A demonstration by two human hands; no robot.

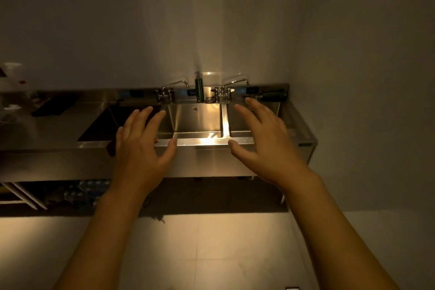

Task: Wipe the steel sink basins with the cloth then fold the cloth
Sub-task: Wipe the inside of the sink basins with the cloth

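Left hand (141,148) and right hand (266,146) spread, holding nothing, raised before the steel sink (200,141); cloth not discernible.

The steel sink basins (197,122) sit side by side in a row along the surface, the middle one brightly lit at 12 o'clock, the left one dark. A small dark reddish cloth (110,148) peeks out on the front rim at 9 o'clock.

Dim plain walls (211,19) meet in a corner at two o'clock, pale floor tiles (211,254) glow at six o'clock, and a dark shelf (58,195) sits at eight o'clock.
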